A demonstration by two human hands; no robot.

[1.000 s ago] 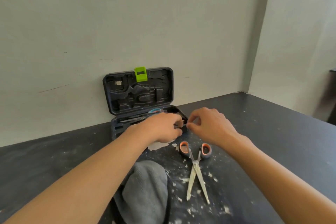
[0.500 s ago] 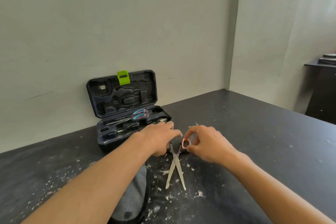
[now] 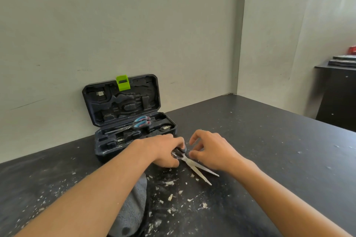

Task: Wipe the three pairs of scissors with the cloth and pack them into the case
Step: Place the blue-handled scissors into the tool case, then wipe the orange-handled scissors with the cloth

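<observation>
Scissors (image 3: 189, 163) swung, blades now point right-near; left hand (image 3: 163, 150) grips handles; right hand (image 3: 212, 152) loose, empty.

Head-worn view, forward-down over table (image 3: 250, 140)

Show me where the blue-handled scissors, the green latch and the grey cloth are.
blue-handled scissors (image 3: 142, 122): head view, on the handle loops, inside the open case.
green latch (image 3: 123, 82): head view, on the clip's face at the lid's top edge.
grey cloth (image 3: 133, 206): head view, on the fold showing beside the left forearm.
</observation>
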